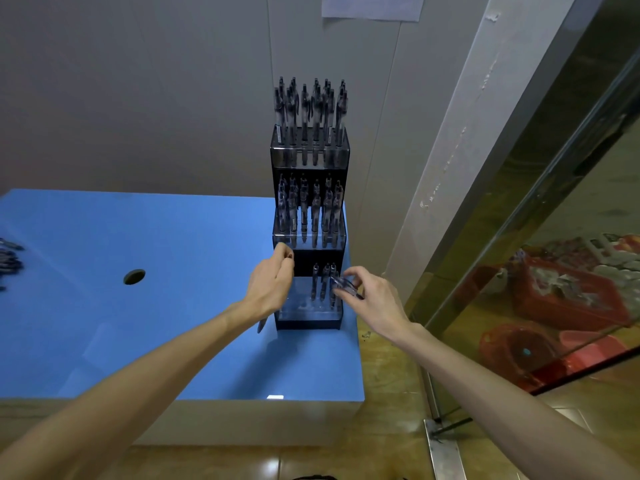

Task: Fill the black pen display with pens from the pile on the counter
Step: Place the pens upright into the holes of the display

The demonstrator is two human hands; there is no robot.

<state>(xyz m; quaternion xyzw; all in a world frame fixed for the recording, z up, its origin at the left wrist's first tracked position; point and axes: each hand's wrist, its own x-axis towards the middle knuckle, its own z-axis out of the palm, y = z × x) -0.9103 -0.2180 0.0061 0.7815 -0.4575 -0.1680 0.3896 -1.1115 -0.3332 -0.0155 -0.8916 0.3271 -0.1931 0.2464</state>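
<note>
Display: black three-tier pen display stands upright at the right rear corner of the blue counter, stepped so each row of pens stays visible and reachable from the front.
Tiers: three; top tier and middle tier look packed with upright pens, too crowded to count; bottom tier holds about three standing pens at its right rear, its front and left holes bare.
Right hand: right hand hovers over the bottom tier's right side, thumb and fingers curled around a clear pen lying slanted, probably being turned upright for a hole.
Left hand: left hand sits at the display's left edge, fingers curled closed; one pen tip pokes out below the palm, so it seems to hold a spare supply; how many I cannot tell.
Pile: loose pen pile lies at the counter's far left edge, well apart from the display, mostly cut off by the frame.
Counter hole: one round hole between pile and display.
Progress: judged two tiers of three done; bottom tier just begun.
</note>
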